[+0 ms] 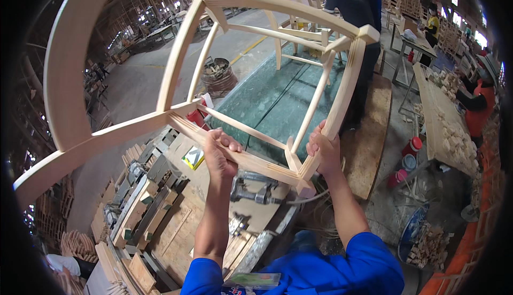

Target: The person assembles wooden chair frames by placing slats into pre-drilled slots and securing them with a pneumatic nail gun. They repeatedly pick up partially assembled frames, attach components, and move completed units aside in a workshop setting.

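- Pale wooden chair (262, 165) sits centre, tilted, its curved edge sweeping up from 8 o'clock toward 12.
- Beyond it, at 12, spreads a green tabletop (251, 100); bare floor (128, 81) opens at 10.
- At 1, one corner overlaps a dark-shirted person (350, 6); I can't judge the gap.
- Workbench (176, 231) crowds 7, beneath the near rail.
- Left hand (221, 153), forearm straight up from 6, curls tightly round that rail.
- Right hand (324, 148), forearm leaning toward 11, grips the side rail.
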Demonstrator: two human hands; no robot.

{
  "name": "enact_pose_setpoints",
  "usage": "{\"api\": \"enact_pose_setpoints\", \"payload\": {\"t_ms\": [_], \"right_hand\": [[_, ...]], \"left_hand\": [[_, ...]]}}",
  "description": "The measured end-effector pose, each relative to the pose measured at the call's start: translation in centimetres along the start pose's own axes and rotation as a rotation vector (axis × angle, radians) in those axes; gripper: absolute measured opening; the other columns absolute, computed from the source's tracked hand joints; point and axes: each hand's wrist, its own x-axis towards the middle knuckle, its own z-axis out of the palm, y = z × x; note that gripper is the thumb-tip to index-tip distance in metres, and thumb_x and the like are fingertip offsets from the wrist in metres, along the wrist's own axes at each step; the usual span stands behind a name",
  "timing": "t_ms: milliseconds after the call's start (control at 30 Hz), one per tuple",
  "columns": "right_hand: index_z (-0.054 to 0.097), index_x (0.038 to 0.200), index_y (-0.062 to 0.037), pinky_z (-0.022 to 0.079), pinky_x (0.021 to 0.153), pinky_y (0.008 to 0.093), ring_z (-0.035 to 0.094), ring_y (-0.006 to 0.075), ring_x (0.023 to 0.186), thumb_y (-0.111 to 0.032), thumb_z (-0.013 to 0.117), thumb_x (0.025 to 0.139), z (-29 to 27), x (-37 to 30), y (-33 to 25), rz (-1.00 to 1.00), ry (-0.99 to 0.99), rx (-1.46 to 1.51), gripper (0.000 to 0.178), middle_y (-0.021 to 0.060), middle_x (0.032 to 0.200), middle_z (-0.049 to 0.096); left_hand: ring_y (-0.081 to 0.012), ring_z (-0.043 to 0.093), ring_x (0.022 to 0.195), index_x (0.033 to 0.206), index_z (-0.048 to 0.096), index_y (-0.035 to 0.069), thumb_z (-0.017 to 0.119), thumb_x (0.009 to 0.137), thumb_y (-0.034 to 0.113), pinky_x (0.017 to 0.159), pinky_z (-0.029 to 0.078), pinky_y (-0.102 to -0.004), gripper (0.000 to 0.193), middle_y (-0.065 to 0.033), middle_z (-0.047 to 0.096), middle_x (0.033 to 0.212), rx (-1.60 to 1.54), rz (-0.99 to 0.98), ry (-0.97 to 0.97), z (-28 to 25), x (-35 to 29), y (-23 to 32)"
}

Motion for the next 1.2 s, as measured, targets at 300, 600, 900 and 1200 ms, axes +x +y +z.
{"api": "enact_pose_setpoints", "payload": {"t_ms": [300, 600, 900, 1200], "right_hand": [[0.048, 0.108, -0.0128, 0.041, 0.044, 0.0275, 0.046, 0.0079, 0.054, 0.004, 0.063, 0.086, -8.0, 14.9, 4.1, 0.071, 0.105, 0.045, 0.031, -0.0011, 0.076, 0.05], [0.051, 0.101, -0.0118, 0.043, 0.041, 0.0293, 0.047, 0.0103, 0.049, 0.002, 0.06, 0.086, -8.5, 26.6, 6.7, 0.183, 0.161, -0.061, 0.023, 0.0008, 0.069, 0.051], [0.063, 0.096, -0.0059, 0.05, 0.051, 0.0387, 0.056, 0.0209, 0.056, -0.016, 0.063, 0.093, -13.6, 40.9, 12.3, 0.383, -0.03, -0.376, 0.01, 0.0058, 0.066, 0.054], [0.064, 0.105, -0.0054, 0.053, 0.055, 0.0433, 0.059, 0.025, 0.061, -0.027, 0.059, 0.098, -7.8, 16.8, 25.4, 0.219, -0.474, -0.99, 0.023, 0.0096, 0.076, 0.061]], "left_hand": [[-0.0179, 0.051, 0.053, 0.084, 0.048, 0.013, 0.065, 0.089, 0.018, 0.056, 0.049, -0.0399, 0.018, -0.0012, 0.045, 0.067, 0.007, -0.101, 0.024, 2.5, 15.3, -11.4], [-0.019, 0.068, 0.078, 0.113, 0.054, 0.005, 0.072, 0.097, 0.033, 0.074, 0.059, -0.038, 0.037, -0.009, 0.066, 0.095, 0.468, -0.177, -0.063, 4.4, 24.1, -11.9], [-0.0105, 0.068, 0.093, 0.14, 0.054, 0.006, 0.067, 0.104, 0.026, 0.079, 0.057, -0.03, 0.043, -0.0037, 0.071, 0.108, 0.6, -0.294, -0.201, -13.8, 3.7, -11.5], [-0.0113, 0.068, 0.092, 0.126, 0.066, 0.011, 0.069, 0.1, 0.046, 0.078, 0.055, -0.027, 0.044, -0.0011, 0.072, 0.101, 0.428, -0.522, 0.572, -19.2, -32.5, -7.6]]}}
